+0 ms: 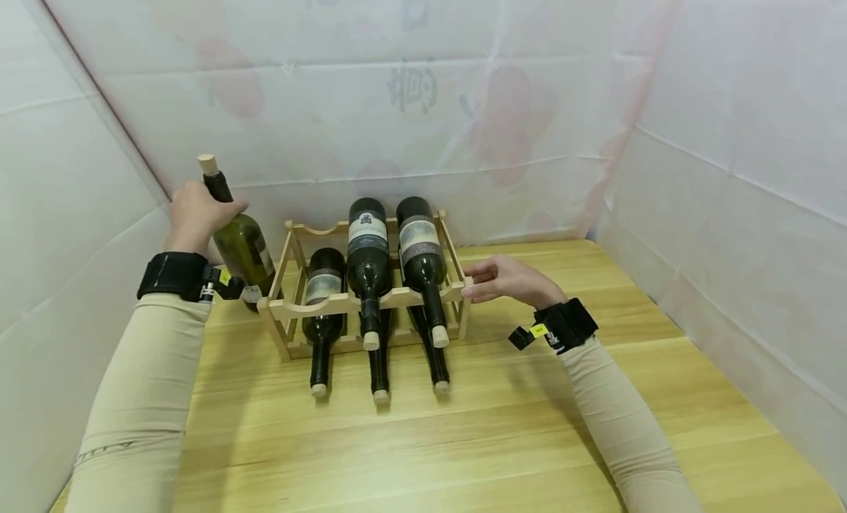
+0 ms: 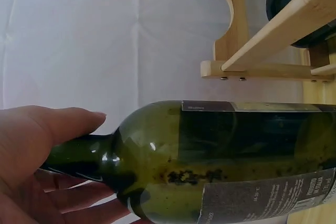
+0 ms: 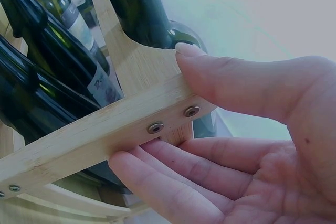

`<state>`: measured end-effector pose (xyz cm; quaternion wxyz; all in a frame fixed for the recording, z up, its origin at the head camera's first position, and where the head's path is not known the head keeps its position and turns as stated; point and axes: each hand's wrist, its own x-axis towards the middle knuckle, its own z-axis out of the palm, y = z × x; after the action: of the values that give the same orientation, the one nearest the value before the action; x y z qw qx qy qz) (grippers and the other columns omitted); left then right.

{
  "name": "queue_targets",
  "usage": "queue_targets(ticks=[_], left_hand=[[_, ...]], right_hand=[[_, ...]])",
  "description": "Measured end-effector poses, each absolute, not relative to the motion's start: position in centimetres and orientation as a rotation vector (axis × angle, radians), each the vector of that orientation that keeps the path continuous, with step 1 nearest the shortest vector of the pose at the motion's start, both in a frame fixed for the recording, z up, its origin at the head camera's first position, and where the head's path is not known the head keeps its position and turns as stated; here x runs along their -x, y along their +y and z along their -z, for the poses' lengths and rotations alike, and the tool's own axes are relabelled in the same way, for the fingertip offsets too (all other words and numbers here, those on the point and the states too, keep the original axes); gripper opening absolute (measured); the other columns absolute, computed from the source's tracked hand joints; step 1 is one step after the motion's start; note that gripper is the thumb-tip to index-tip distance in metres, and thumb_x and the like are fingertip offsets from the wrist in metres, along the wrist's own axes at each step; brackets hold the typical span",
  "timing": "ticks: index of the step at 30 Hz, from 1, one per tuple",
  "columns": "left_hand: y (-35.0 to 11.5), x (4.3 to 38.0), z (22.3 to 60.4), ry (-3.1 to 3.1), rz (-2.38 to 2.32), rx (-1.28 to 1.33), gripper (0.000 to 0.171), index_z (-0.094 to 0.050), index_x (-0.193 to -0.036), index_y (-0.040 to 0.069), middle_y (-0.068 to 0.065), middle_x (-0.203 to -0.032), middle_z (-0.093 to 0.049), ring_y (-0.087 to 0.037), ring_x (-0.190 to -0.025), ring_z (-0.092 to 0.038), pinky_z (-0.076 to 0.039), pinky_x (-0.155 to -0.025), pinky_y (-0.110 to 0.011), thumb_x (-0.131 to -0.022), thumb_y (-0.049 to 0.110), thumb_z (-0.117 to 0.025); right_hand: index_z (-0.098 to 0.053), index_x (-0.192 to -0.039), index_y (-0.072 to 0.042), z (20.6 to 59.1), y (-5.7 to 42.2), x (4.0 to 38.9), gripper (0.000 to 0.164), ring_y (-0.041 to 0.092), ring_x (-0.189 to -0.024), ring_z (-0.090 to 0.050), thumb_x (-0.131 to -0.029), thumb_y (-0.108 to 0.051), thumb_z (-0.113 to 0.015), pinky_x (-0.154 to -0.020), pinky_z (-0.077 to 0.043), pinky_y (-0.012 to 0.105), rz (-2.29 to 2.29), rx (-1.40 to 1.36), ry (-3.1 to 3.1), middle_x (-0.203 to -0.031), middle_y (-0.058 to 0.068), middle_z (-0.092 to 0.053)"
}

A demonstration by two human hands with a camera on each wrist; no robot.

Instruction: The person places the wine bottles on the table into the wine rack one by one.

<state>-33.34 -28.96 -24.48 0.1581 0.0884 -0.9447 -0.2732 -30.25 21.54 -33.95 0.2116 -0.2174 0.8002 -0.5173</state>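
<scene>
My left hand [image 1: 194, 213] grips a green wine bottle [image 1: 240, 239] round its neck, just left of the wooden wine rack [image 1: 331, 305]. The corked bottle is nearly upright, leaning a little to the left at the top. In the left wrist view, a dark label [image 2: 247, 203] shows along its side. My right hand [image 1: 506, 280] holds the rack's right front corner. Up close in the right wrist view, the thumb lies on the corner and the fingers [image 3: 168, 187] reach beneath the rail.
Two bottles lie on the rack's upper level, a left one [image 1: 367, 241] and a right one [image 1: 420, 252]. Three lie below, among them the lower left bottle [image 1: 326, 300]; their corked necks point forward. The wooden table [image 1: 423, 454] has white sheeting [image 1: 423, 131] behind it and at both sides.
</scene>
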Motion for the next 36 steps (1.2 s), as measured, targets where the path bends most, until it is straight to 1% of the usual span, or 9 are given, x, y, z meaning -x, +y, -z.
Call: queue_targets(ticks=[4,9,14,18,22,25,29,32,36], left_hand=[[-29.3,32.8,24.7,-2.701,0.815,-0.276,0.075,-0.053,-0.109,-0.012,-0.029,-0.101,-0.054,-0.044,-0.090,-0.052,-0.045,-0.070,-0.051,-0.082,0.057,-0.059],[-29.4,32.3,24.3,-2.753,0.742,-0.269,0.079,-0.054,-0.101,-0.011,-0.025,-0.091,-0.055,-0.040,-0.080,-0.052,-0.044,-0.061,-0.046,-0.076,0.064,-0.063],[-29.6,31.8,23.9,-2.803,0.726,-0.216,0.069,-0.057,-0.097,-0.010,-0.020,-0.080,-0.058,-0.035,-0.071,-0.054,-0.044,-0.054,-0.040,-0.076,0.055,-0.070],[-29.8,31.6,23.9,-2.807,0.773,-0.155,0.066,-0.057,-0.099,-0.010,-0.021,-0.082,-0.060,-0.034,-0.069,-0.057,-0.045,-0.051,-0.037,-0.077,0.051,-0.071],[-30.0,31.3,23.9,-2.784,0.795,-0.128,0.065,-0.055,-0.100,-0.012,-0.023,-0.083,-0.059,-0.033,-0.066,-0.057,-0.046,-0.050,-0.038,-0.078,0.047,-0.072],[-29.7,30.9,23.5,-2.758,0.788,-0.107,0.062,-0.055,-0.101,-0.013,-0.027,-0.086,-0.059,-0.034,-0.067,-0.057,-0.047,-0.051,-0.040,-0.079,0.042,-0.072],[-28.7,30.1,21.5,-2.694,0.756,-0.079,0.056,-0.055,-0.104,-0.013,-0.031,-0.093,-0.058,-0.040,-0.075,-0.057,-0.049,-0.060,-0.048,-0.079,0.035,-0.071],[-27.6,29.3,19.6,-2.646,0.731,-0.060,0.053,-0.057,-0.104,-0.011,-0.031,-0.095,-0.059,-0.044,-0.083,-0.057,-0.048,-0.069,-0.054,-0.080,0.034,-0.071],[-26.2,28.5,17.5,-2.637,0.733,-0.020,0.052,-0.060,-0.106,-0.008,-0.029,-0.100,-0.061,-0.043,-0.090,-0.056,-0.044,-0.075,-0.055,-0.079,0.034,-0.073]], right_hand=[[-0.043,-0.138,0.009,34.1,21.7,30.2,0.074,0.037,-0.108,-0.058,-0.081,-0.026,-0.076,-0.086,-0.051,0.035,1.447,0.598,2.210,-0.137,0.024,-0.047],[-0.042,-0.138,0.009,34.1,21.8,30.2,0.075,0.041,-0.110,-0.055,-0.081,-0.027,-0.076,-0.086,-0.051,0.036,1.443,0.594,2.223,-0.139,0.024,-0.045],[-0.043,-0.137,0.009,34.1,21.6,30.3,0.074,0.037,-0.107,-0.058,-0.081,-0.027,-0.076,-0.086,-0.051,0.036,1.443,0.595,2.228,-0.138,0.025,-0.046],[-0.044,-0.137,0.009,34.1,21.6,30.5,0.074,0.034,-0.105,-0.059,-0.081,-0.027,-0.076,-0.085,-0.051,0.035,1.438,0.601,2.233,-0.139,0.024,-0.045],[-0.043,-0.138,0.009,34.2,21.6,30.6,0.075,0.036,-0.107,-0.058,-0.081,-0.027,-0.076,-0.085,-0.051,0.035,1.438,0.603,2.233,-0.139,0.024,-0.044],[-0.043,-0.138,0.009,34.2,21.6,30.6,0.075,0.033,-0.105,-0.060,-0.081,-0.027,-0.076,-0.085,-0.051,0.035,1.435,0.596,2.232,-0.139,0.024,-0.045],[-0.043,-0.138,0.009,34.1,21.6,30.6,0.076,0.028,-0.102,-0.062,-0.081,-0.028,-0.076,-0.086,-0.051,0.036,1.429,0.604,2.231,-0.138,0.024,-0.046],[-0.044,-0.137,0.009,33.9,21.6,30.7,0.074,0.027,-0.102,-0.062,-0.081,-0.028,-0.075,-0.086,-0.051,0.036,1.430,0.610,2.238,-0.138,0.023,-0.046],[-0.044,-0.137,0.008,33.8,21.5,30.7,0.073,0.027,-0.103,-0.062,-0.082,-0.028,-0.075,-0.086,-0.051,0.035,1.432,0.605,2.239,-0.139,0.023,-0.046]])
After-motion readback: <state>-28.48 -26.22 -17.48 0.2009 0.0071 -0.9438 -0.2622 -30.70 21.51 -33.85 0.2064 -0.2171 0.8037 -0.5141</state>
